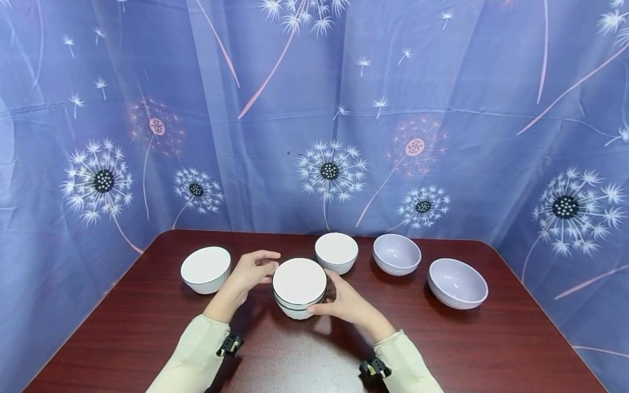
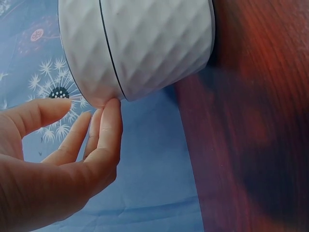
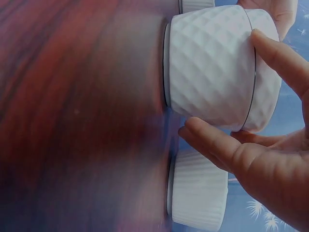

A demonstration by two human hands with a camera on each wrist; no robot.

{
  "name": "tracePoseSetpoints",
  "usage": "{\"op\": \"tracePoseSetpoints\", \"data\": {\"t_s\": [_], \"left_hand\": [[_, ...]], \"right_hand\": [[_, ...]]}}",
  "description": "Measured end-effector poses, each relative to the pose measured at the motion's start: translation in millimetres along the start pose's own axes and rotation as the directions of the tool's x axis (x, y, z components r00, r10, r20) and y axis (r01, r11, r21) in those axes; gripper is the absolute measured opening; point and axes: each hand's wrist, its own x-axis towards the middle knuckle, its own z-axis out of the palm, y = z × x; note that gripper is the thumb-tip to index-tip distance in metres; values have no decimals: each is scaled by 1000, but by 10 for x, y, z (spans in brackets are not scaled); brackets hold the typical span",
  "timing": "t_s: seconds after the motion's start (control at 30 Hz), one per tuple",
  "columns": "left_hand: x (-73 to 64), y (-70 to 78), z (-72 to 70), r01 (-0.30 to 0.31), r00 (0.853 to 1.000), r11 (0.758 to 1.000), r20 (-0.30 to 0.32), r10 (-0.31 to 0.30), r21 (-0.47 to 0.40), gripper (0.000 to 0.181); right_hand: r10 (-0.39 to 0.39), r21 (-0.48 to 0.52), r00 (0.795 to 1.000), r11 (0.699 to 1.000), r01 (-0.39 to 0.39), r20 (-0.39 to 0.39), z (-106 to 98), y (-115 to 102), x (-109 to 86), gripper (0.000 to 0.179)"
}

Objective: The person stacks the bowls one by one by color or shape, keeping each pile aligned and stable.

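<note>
Two white bowls (image 1: 299,281) with dark rims are stacked, one inside the other, near the middle of the table. Their outer walls carry a raised diamond pattern, plain in the right wrist view on the lower bowl (image 3: 210,65). My right hand (image 1: 346,301) holds the stack from the right, thumb at the seam between the bowls and fingers round the far side. On the left, my left hand (image 1: 252,271) has loosely bent fingers; in the left wrist view its fingertips (image 2: 112,107) touch the upper bowl (image 2: 87,53) near the seam, thumb apart from it.
A ribbed white bowl (image 1: 206,270) stands at the left of the brown table (image 1: 132,327), another ribbed white bowl (image 1: 336,252) just behind the stack. Two pale lilac bowls (image 1: 397,254) stand to the right. A blue dandelion-print cloth (image 1: 275,180) hangs behind the table.
</note>
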Motion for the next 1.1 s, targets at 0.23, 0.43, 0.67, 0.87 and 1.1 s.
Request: {"op": "tracePoseSetpoints", "data": {"t_s": [0.23,0.43,0.67,0.87,1.1], "left_hand": [[5,-2,-6,-3,1000,1000,0,3,-26,31],[-20,33,-71,-40,999,995,8,41,-88,34],[-38,155,-253,-115,993,982,-41,111,-148,35],[-89,244,-503,-168,983,972,-104,152,-166,37],[-187,259,-789,-189,971,968,-178,159,-166,42]], "right_hand": [[33,-25,999,999,-33,-14,-19,-17,-2,89],[29,-6,1000,1000,-29,-8,-21,-28,-6,90],[9,35,1000,999,-9,-5,-18,-32,-2,91],[1,61,1000,998,0,-18,-20,-26,5,97],[-12,98,1000,995,14,-23,-6,-40,0,97]]}}
